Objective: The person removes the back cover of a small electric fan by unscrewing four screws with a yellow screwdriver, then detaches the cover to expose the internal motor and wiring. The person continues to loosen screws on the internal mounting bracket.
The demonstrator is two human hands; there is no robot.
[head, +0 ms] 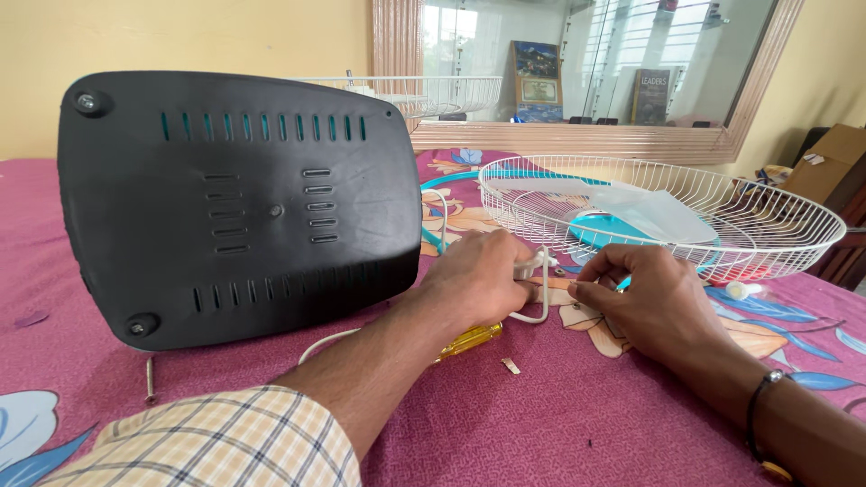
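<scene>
White cord (541, 287) is what both of my hands are on, near the middle of the pink flowered cloth (559, 424). My left hand (478, 275) is curled into a loose fist around a loop of it, pinching the stiffer end that sticks up by the thumb. My right hand (645, 302) pinches the cord just beside it, fingertips pressed together, so the short stretch between them stays taut and easy to work.

Tipped on its edge to the left stands the black fan base (234, 207), underside facing me, which keeps its screw holes and vents in reach. A yellow-handled screwdriver (469, 341) lies under my left wrist, close by, and a loose screw (150, 379) rests near the base. Far right, the white wire guard (667, 216) lies flat like a bowl, holding the pale fan blade (631, 207).
</scene>
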